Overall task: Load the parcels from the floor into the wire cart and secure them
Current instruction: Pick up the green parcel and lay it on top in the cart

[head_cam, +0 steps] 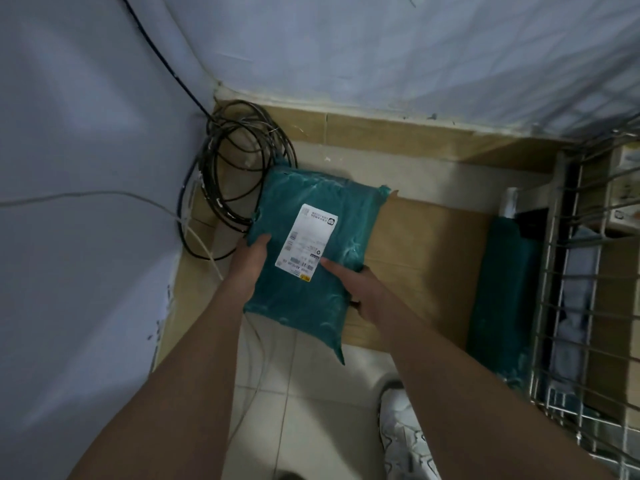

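Parcels were the business here, and one teal parcel, a soft plastic mailer with a white shipping label facing up, was held between both hands. The left hand clasped its left edge with the thumb lying on top, and the right hand took the opposite edge, thumb over the label's corner and fingers tucked beneath. A hold from both sides probably suited a limp bag that would sag if pinched at one point. Whether it was fully clear of what lay under it could not be told.

Taking that teal parcel as the landmark: a flat cardboard box lay under and to the right of it, apparently another item waiting on the floor. Further right, a second teal package stood on edge against the wire cart, whose mesh side already showed boxes and pale bundles within. Left of and behind the parcel, a coil of black cable sat in the wall corner, and a thin white cable ran past it. Below the parcel, a white shoe rested on the tiled floor. Loading looked partly done; the carry to the cart would go rightward.
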Available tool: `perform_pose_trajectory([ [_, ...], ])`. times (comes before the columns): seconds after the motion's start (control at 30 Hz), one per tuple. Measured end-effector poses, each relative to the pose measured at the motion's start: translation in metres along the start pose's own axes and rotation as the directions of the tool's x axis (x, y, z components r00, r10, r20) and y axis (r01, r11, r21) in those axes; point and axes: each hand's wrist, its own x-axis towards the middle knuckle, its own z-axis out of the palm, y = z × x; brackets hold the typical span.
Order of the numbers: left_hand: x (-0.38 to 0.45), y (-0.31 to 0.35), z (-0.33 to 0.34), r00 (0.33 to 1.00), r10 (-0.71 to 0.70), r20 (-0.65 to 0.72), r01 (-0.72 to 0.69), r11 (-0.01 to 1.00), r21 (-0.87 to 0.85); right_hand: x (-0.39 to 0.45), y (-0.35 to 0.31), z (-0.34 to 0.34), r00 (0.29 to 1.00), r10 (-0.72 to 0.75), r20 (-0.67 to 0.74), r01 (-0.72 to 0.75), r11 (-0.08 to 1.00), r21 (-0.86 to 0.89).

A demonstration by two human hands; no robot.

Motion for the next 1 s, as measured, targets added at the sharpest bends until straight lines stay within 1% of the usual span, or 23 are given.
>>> perform_pose_trajectory([
  [0.07, -0.022, 0.003, -0.004, 0.999, 0.006, 0.047, -0.005, 1.000, -0.009, -0.020, -0.001, -0.007, 1.000, 0.015, 0.014, -0.015, 1.000, 0.022],
  [0.13, -0.053, 0.015, -0.012, 0.996, -0.017, 0.086, 0.017, 1.000, 0.004, -0.050, -0.007, -0.014, 1.000, 0.019, -0.004, -0.019, 0.999, 0.047],
  [0.2, -0.085, 0.032, -0.022, 0.995, -0.034, 0.094, 0.034, 0.999, 0.002, -0.088, -0.021, -0.019, 0.999, 0.018, -0.030, -0.017, 0.999, 0.047],
  [0.3, -0.144, 0.071, -0.036, 0.997, -0.035, 0.074, 0.036, 0.999, -0.021, -0.161, -0.058, -0.022, 0.997, -0.032, -0.074, 0.035, 0.999, 0.030],
  [0.4, -0.197, 0.109, -0.052, 0.999, 0.023, 0.035, -0.022, 0.999, -0.028, -0.247, -0.108, -0.021, 0.987, -0.103, -0.122, 0.106, 0.994, 0.021],
  [0.5, -0.284, 0.166, -0.070, 0.992, 0.123, -0.027, -0.123, 0.992, -0.019, -0.332, -0.153, -0.024, 0.973, -0.174, -0.154, 0.176, 0.984, -0.005],
  [0.57, -0.357, 0.205, -0.086, 0.992, 0.124, -0.016, -0.124, 0.992, -0.002, -0.391, -0.180, -0.031, 0.965, -0.216, -0.148, 0.217, 0.976, -0.008],
  [0.67, -0.462, 0.258, -0.118, 0.990, 0.121, 0.070, -0.119, 0.992, -0.029, -0.481, -0.217, -0.043, 0.956, -0.266, -0.125, 0.262, 0.964, -0.044],
  [0.73, -0.520, 0.281, -0.142, 0.981, 0.184, 0.066, -0.180, 0.982, -0.065, -0.538, -0.234, -0.053, 0.942, -0.324, -0.083, 0.320, 0.945, -0.062],
  [0.77, -0.545, 0.292, -0.154, 0.972, 0.229, 0.055, -0.227, 0.973, -0.040, -0.564, -0.241, -0.057, 0.935, -0.350, -0.062, 0.346, 0.936, -0.067],
  [0.83, -0.593, 0.298, -0.176, 0.952, 0.304, 0.042, -0.303, 0.953, -0.017, -0.618, -0.250, -0.063, 0.923, -0.385, -0.027, 0.381, 0.920, -0.093],
  [0.93, -0.659, 0.297, -0.199, 0.937, 0.345, 0.055, -0.342, 0.938, -0.057, -0.697, -0.251, -0.072, 0.894, -0.447, 0.041, 0.449, 0.887, -0.105],
  [1.0, -0.699, 0.294, -0.207, 0.916, 0.389, 0.097, -0.381, 0.920, -0.088, -0.746, -0.247, -0.078, 0.869, -0.490, 0.072, 0.496, 0.862, -0.103],
])
